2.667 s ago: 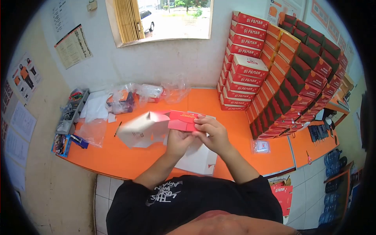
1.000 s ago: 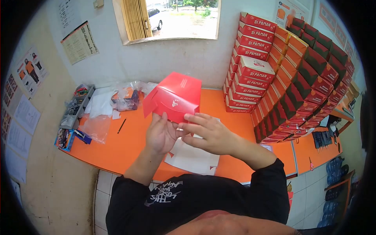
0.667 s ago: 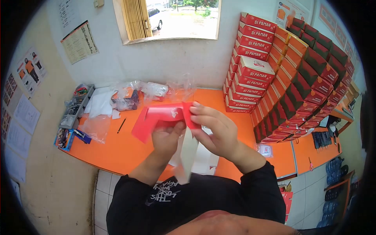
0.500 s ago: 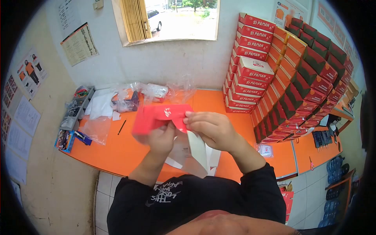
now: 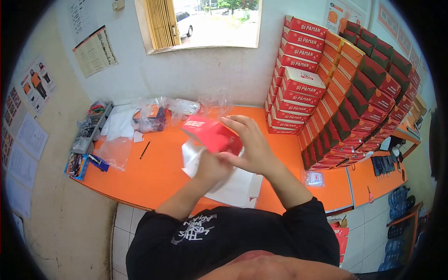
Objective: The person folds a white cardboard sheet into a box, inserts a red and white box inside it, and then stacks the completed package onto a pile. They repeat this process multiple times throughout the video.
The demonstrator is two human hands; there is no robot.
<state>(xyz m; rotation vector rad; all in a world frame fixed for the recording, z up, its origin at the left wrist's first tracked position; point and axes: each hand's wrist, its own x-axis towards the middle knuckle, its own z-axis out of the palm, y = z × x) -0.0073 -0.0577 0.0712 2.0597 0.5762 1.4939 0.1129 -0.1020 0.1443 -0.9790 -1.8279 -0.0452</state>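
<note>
A red cardboard box (image 5: 210,134), partly folded and smeared by motion, is held up over the table in front of me. My left hand (image 5: 213,167) is closed on its lower side, the fingers blurred and partly hidden. On the box's right side is my right hand (image 5: 254,147), fingers at the upper edge and thumb low near my left hand, with the box between them. Below both hands, flat white cardboard sheets (image 5: 240,189) lie on the orange table (image 5: 163,175).
Tall stacks of red boxes (image 5: 298,100) stand at the right, beside orange and dark ones. Plastic-wrapped items (image 5: 149,119) lie along the wall. A grey tray (image 5: 86,135), a blue holder (image 5: 77,167) and a black pen (image 5: 145,150) are at the left. Scissors (image 5: 370,195) lie far right.
The red box has been turned and its pale inner flaps no longer hang toward me. My left hand has moved right and my right hand's fingers have opened wider along the box.
</note>
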